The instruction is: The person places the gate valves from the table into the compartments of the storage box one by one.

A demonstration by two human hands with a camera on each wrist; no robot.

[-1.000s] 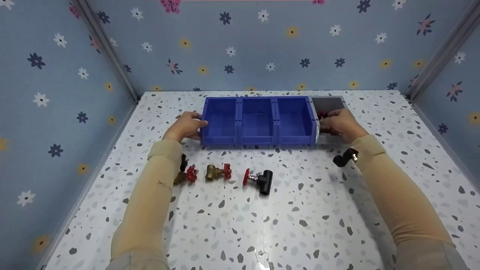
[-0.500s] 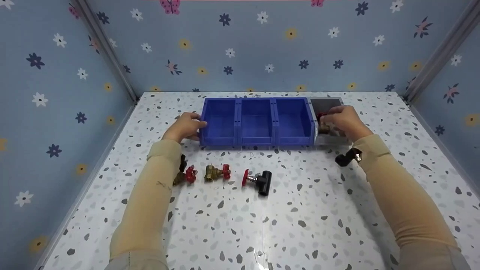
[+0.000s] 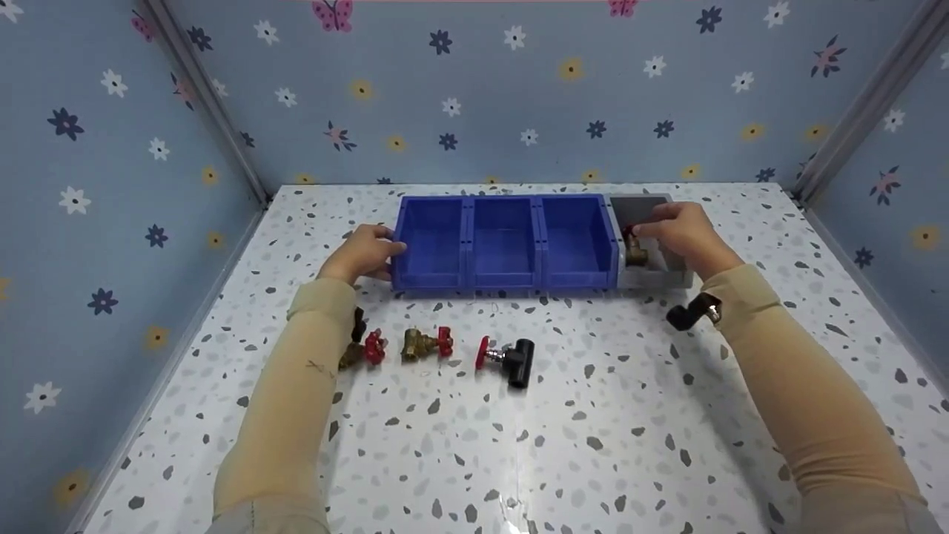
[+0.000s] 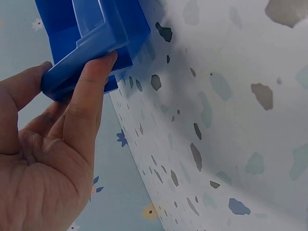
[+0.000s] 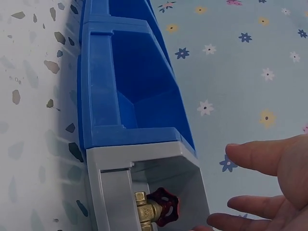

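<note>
At the left end of the bin row, my left hand (image 3: 361, 254) grips the side wall of the leftmost blue bin (image 3: 434, 280), thumb over its rim and fingers against the outside. My right hand (image 3: 691, 236) hovers at the grey bin (image 3: 656, 280) on the right end, thumb and fingers spread apart and holding nothing in the right wrist view. Inside that grey bin lies a brass valve (image 5: 145, 212) with a dark red handwheel (image 5: 166, 207). The left wrist view shows the blue bin's corner (image 4: 103, 41) between thumb and fingers.
Two more blue bins (image 3: 506, 280) fill the row's middle. In front lie a brass valve (image 3: 419, 343), a black tee-shaped valve (image 3: 521, 363) with a red handwheel, and another red-wheeled valve (image 3: 374, 347) partly behind the left sleeve. Flowered walls enclose the speckled table (image 3: 460, 445).
My right hand has let go of the brass valve in the grey bin and drawn slightly up and right, uncovering it. My left hand has kept its hold on the blue bin.
</note>
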